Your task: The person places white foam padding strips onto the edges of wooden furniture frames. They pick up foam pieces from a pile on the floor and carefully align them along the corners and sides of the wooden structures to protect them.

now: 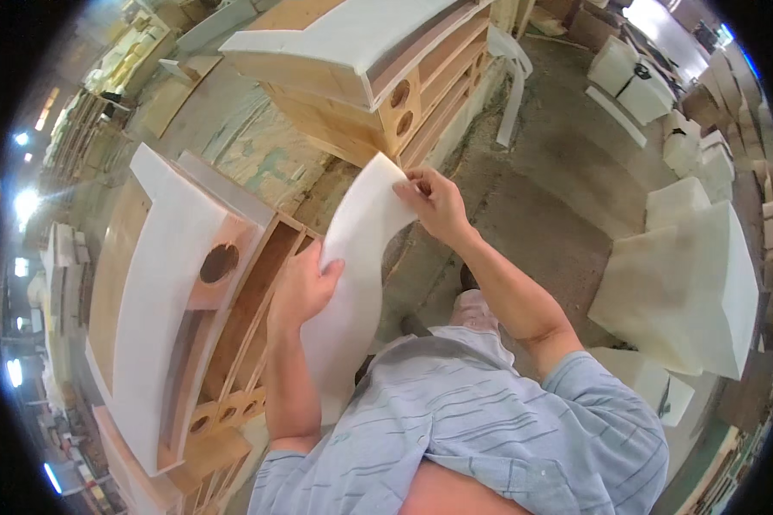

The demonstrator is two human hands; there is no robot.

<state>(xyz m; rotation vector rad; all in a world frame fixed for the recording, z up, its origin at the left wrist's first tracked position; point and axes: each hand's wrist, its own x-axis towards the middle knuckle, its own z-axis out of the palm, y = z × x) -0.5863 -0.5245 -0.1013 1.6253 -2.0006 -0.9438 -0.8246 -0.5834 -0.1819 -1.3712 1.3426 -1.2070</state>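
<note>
A long, bendy strip of white foam sheet hangs in front of my body, curving as it drops toward my shirt. My left hand grips its left edge partway down, thumb on the near face. Higher up, my right hand pinches the strip's right edge close to the top end. Just left of my left hand stands a wooden furniture frame with slats and round holes. White foam padding covers its curved side, with a bare patch around one hole.
Ahead stands a second wooden frame topped with white foam. Large white foam blocks sit on the floor to my right, with more foam pieces farther back. Thin foam offcuts lie beside the far frame.
</note>
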